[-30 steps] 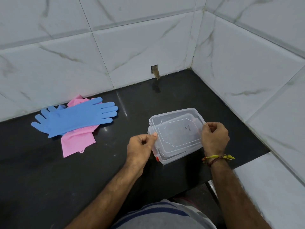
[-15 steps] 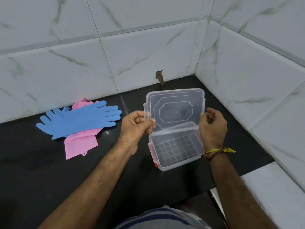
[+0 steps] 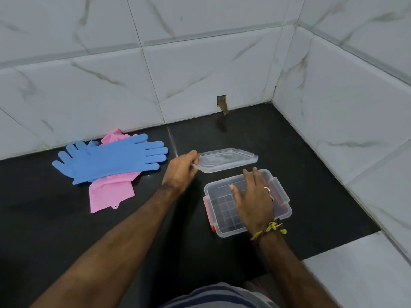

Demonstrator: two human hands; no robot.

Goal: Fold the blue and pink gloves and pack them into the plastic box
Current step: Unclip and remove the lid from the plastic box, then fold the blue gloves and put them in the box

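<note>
Clear plastic box (image 3: 280,203), open, gridded floor

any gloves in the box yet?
No: the plastic box holds no gloves; the blue gloves and pink gloves lie unfolded on the counter.

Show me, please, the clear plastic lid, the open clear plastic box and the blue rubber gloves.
clear plastic lid (image 3: 229,160): head view, middle of its top face.
open clear plastic box (image 3: 281,195): head view, right wall with latch.
blue rubber gloves (image 3: 111,160): head view, palm of the upper glove.
</note>
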